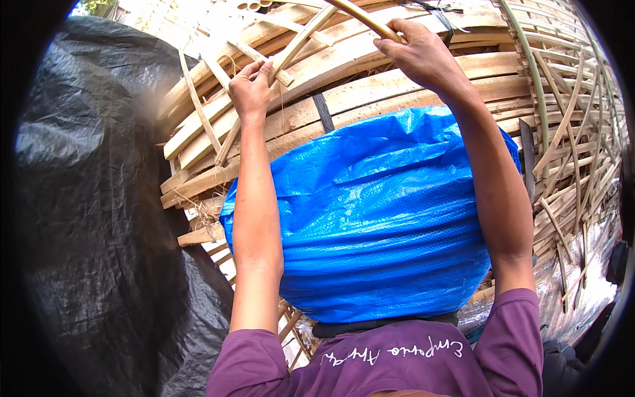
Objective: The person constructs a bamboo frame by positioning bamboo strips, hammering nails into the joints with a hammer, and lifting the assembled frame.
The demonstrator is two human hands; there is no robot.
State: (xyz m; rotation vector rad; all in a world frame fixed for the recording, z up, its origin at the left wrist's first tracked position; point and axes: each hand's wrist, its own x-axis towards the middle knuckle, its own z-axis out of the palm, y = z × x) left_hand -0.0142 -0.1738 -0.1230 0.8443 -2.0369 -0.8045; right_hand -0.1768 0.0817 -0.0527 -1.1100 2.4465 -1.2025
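My left hand (251, 92) is closed in a pinch at the upper left, its fingertips at the lower end of a pale split bamboo strip (302, 41). Farther right, my right hand (423, 58) is wrapped round a brownish stick (360, 16) that runs up and left out of view. Both arms reach forward over a blue woven plastic sheet (370, 212) spread across my lap. Other thin strips (198, 102) cross beside the left hand. Under both hands lie long pale wooden slats (370, 89).
A black plastic sheet (99, 198) hangs or lies along the left. At the right, many thin strips (572, 112) form a loose lattice. A dark band (323, 112) crosses the slats, and a black tie (442, 14) binds them at the top. Silvery sheeting (595, 264) shows at lower right.
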